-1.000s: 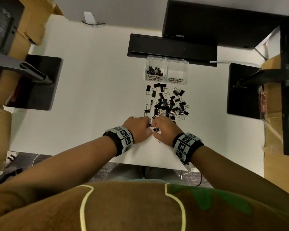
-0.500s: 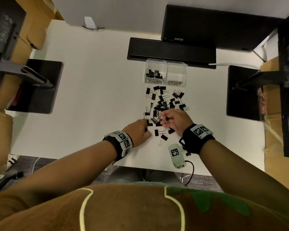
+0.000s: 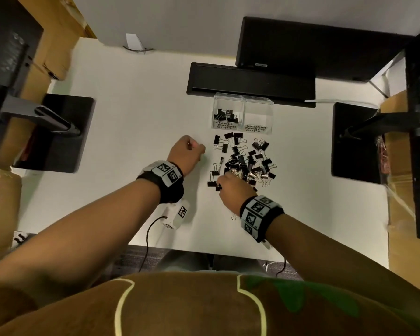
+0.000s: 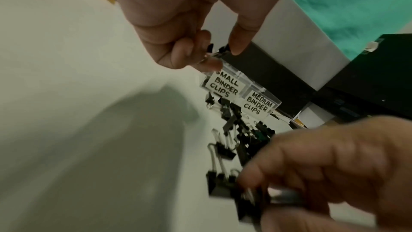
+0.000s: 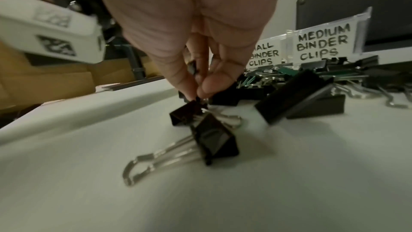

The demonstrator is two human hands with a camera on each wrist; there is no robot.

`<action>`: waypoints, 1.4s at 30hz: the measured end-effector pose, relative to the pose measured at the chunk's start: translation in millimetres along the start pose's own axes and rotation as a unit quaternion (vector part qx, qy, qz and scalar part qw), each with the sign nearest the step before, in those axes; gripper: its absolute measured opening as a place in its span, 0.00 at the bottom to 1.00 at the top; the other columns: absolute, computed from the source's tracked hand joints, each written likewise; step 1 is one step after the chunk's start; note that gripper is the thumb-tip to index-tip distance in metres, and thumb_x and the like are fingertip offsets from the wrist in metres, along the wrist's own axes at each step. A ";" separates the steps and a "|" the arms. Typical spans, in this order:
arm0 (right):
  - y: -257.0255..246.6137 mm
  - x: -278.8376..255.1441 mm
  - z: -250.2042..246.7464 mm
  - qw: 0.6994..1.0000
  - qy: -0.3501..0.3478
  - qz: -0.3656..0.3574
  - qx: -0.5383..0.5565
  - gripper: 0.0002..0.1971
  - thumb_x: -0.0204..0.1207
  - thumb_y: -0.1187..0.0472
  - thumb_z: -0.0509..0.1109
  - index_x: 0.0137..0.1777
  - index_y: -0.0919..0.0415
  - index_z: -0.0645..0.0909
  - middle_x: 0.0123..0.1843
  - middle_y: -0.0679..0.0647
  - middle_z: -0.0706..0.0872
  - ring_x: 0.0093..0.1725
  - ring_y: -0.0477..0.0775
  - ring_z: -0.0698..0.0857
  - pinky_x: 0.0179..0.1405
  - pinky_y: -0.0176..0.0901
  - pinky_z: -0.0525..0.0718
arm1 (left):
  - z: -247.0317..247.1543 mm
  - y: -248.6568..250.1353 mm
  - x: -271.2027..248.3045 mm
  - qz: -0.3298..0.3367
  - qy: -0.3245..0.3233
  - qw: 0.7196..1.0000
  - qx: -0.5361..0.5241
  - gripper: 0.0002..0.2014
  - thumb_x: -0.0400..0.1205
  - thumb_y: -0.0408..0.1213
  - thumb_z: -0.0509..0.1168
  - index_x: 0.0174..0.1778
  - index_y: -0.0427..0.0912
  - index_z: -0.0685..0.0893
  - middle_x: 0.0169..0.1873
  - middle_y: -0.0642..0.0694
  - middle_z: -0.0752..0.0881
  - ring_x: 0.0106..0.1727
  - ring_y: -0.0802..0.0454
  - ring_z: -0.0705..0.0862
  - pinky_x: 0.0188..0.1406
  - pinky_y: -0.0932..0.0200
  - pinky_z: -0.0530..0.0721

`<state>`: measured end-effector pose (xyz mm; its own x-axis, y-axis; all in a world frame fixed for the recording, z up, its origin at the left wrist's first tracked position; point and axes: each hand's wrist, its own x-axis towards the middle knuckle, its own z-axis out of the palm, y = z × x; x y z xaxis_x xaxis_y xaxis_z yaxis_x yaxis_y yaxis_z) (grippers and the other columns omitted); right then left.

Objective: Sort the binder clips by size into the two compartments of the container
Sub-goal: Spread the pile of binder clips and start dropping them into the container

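Note:
A clear two-compartment container (image 3: 243, 96) stands at the back of the white table. Its left part, labelled SMALL BINDER CLIPS (image 4: 223, 84), holds several black clips. The part labelled MEDIUM BINDER CLIPS (image 5: 321, 45) shows none. A pile of black binder clips (image 3: 245, 163) lies in front of it. My left hand (image 3: 197, 147) hovers left of the pile, near the small compartment, pinching small clips (image 4: 217, 53) in curled fingers. At the pile's near-left edge my right hand (image 3: 222, 184) pinches a small black clip (image 5: 189, 112) that touches the table. A bigger clip (image 5: 214, 140) lies just in front.
A long black bar (image 3: 250, 83) sits right behind the container. Black stand bases flank the work area at the left (image 3: 56, 134) and right (image 3: 354, 141). A white tagged device (image 3: 177, 214) with a cable hangs under my left wrist. The table's front edge (image 3: 204, 249) is close behind my wrists.
My left hand has left the near edge and moved forward toward the small compartment with clips in it. My right hand went into the pile, then drew back to its near-left edge.

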<state>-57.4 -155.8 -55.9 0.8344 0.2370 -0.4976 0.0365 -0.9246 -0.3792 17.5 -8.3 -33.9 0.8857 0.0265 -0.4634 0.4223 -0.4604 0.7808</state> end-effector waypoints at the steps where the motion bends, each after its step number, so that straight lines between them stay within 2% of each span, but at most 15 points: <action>1: -1.4 -0.3 2.3 1.000 0.000 -0.007 -0.021 0.14 0.80 0.69 0.56 0.64 0.66 0.75 0.63 0.61 0.75 0.56 0.64 0.82 0.50 0.53 0.81 | 0.7 5.8 6.1 0.012 0.003 1.000 0.011 0.05 0.77 0.40 0.63 0.44 0.42 0.77 0.36 0.46 0.84 0.35 0.52 0.79 0.36 0.60 0.75; 4: -5.2 -1.2 5.9 0.995 0.011 -0.035 -0.094 0.13 0.80 0.72 0.56 0.62 0.69 0.75 0.63 0.64 0.75 0.57 0.65 0.82 0.50 0.53 0.81 | 5.5 23.6 26.6 0.050 0.002 0.997 0.054 0.07 0.79 0.42 0.61 0.45 0.42 0.77 0.39 0.44 0.84 0.39 0.49 0.79 0.39 0.56 0.78; 7: -6.5 -2.0 4.2 0.990 0.018 -0.066 -0.127 0.15 0.77 0.77 0.58 0.62 0.71 0.76 0.61 0.65 0.76 0.57 0.63 0.82 0.47 0.50 0.81 | 12.4 46.6 44.1 0.090 0.000 0.991 0.099 0.07 0.80 0.42 0.60 0.46 0.43 0.77 0.38 0.47 0.82 0.35 0.53 0.77 0.31 0.62 0.74; 10: -3.1 4.7 3.1 0.987 0.058 -0.103 -0.111 0.10 0.70 0.75 0.70 0.51 0.71 0.81 0.51 0.66 0.82 0.46 0.63 0.85 0.36 0.46 0.81 | 20.3 67.4 58.5 0.125 0.001 0.983 0.136 0.04 0.81 0.40 0.62 0.45 0.44 0.76 0.35 0.51 0.80 0.34 0.55 0.77 0.29 0.65 0.72; 12: 3.7 8.1 2.4 0.992 0.024 -0.099 -0.069 0.09 0.78 0.69 0.63 0.56 0.69 0.79 0.57 0.66 0.80 0.53 0.65 0.82 0.46 0.50 0.81 | 25.3 77.1 67.1 0.141 -0.007 0.977 0.163 0.03 0.81 0.38 0.63 0.47 0.43 0.78 0.38 0.48 0.82 0.36 0.52 0.79 0.35 0.62 0.75; 14: 11.9 5.7 -3.6 0.997 0.014 -0.072 0.021 0.09 0.80 0.65 0.60 0.53 0.68 0.80 0.54 0.62 0.80 0.52 0.62 0.80 0.50 0.51 0.80 | 29.2 84.5 74.7 0.156 -0.013 0.968 0.198 0.05 0.81 0.37 0.64 0.50 0.40 0.80 0.43 0.43 0.85 0.40 0.49 0.81 0.42 0.57 0.80; 17: 21.9 -1.7 -19.9 0.975 0.106 0.003 0.196 0.05 0.76 0.62 0.68 0.45 0.63 0.83 0.42 0.49 0.82 0.40 0.48 0.83 0.41 0.40 0.82 | 33.5 94.1 84.1 0.169 -0.026 0.951 0.257 0.08 0.81 0.33 0.64 0.55 0.37 0.81 0.52 0.39 0.86 0.46 0.46 0.82 0.47 0.55 0.80; 20: 29.6 -2.1 -46.7 0.940 0.157 0.049 0.298 0.04 0.75 0.60 0.71 0.44 0.61 0.84 0.35 0.43 0.83 0.33 0.37 0.81 0.33 0.25 0.79 | 37.0 97.4 89.9 0.178 -0.045 0.932 0.311 0.11 0.82 0.32 0.63 0.59 0.38 0.80 0.59 0.38 0.82 0.54 0.43 0.84 0.50 0.56 0.79; 24: 38.8 17.1 -91.7 0.911 0.177 0.068 0.365 0.05 0.77 0.59 0.69 0.43 0.59 0.84 0.35 0.49 0.86 0.31 0.44 0.83 0.35 0.36 0.84 | 37.5 90.3 89.9 0.203 -0.057 0.923 0.321 0.14 0.81 0.31 0.62 0.63 0.42 0.79 0.66 0.40 0.77 0.59 0.43 0.82 0.57 0.56 0.79; 28: 41.1 54.6 -123.6 0.899 0.213 0.090 0.373 0.05 0.75 0.61 0.70 0.43 0.61 0.86 0.33 0.51 0.86 0.27 0.42 0.79 0.29 0.36 0.82 | 29.6 79.2 75.9 0.225 -0.027 0.930 0.289 0.11 0.80 0.30 0.62 0.57 0.42 0.81 0.61 0.42 0.78 0.51 0.45 0.83 0.55 0.53 0.82; 30: 37.1 76.0 -132.9 0.910 0.235 0.099 0.327 0.07 0.74 0.63 0.68 0.41 0.65 0.87 0.32 0.54 0.87 0.27 0.43 0.80 0.27 0.41 0.84 | 23.8 69.2 63.2 0.215 -0.012 0.939 0.268 0.07 0.80 0.31 0.62 0.52 0.41 0.81 0.54 0.42 0.79 0.48 0.47 0.81 0.51 0.55 0.81; 33: 28.7 100.8 -138.1 0.935 0.234 0.092 0.251 0.10 0.73 0.67 0.64 0.35 0.70 0.84 0.39 0.62 0.90 0.34 0.56 0.85 0.37 0.47 0.89 | 19.7 45.1 40.8 0.171 -0.035 0.952 0.249 0.05 0.80 0.32 0.61 0.48 0.39 0.81 0.48 0.43 0.81 0.46 0.48 0.80 0.48 0.55 0.80; 36: 21.3 109.4 -136.2 0.951 0.202 0.078 0.221 0.12 0.72 0.72 0.59 0.31 0.74 0.80 0.37 0.72 0.87 0.32 0.69 0.81 0.34 0.52 0.86 | 23.6 18.5 21.8 0.124 -0.079 0.961 0.233 0.04 0.78 0.38 0.63 0.46 0.43 0.79 0.45 0.46 0.82 0.45 0.48 0.82 0.42 0.57 0.79; 39: 20.8 105.6 -133.0 0.954 0.209 0.073 0.204 0.11 0.72 0.71 0.61 0.43 0.80 0.82 0.45 0.75 0.87 0.46 0.74 0.85 0.44 0.60 0.88 | 32.0 2.4 11.3 0.098 -0.113 0.962 0.227 0.10 0.77 0.42 0.67 0.51 0.44 0.78 0.46 0.46 0.82 0.43 0.49 0.82 0.40 0.57 0.79; 42: 24.2 89.3 -119.5 0.954 0.214 0.055 0.202 0.11 0.77 0.65 0.62 0.44 0.71 0.85 0.48 0.62 0.90 0.47 0.59 0.87 0.40 0.41 0.86 | 40.7 -2.5 10.3 0.107 -0.116 0.960 0.230 0.14 0.77 0.45 0.69 0.53 0.41 0.78 0.47 0.44 0.83 0.45 0.48 0.81 0.44 0.55 0.80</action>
<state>83.7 -192.7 -16.3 0.9722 -0.0793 -0.2202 -0.2078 -0.7255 -0.6561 17.7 -43.0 -57.7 0.8532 -0.2861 -0.4362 0.0593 -0.7775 0.6260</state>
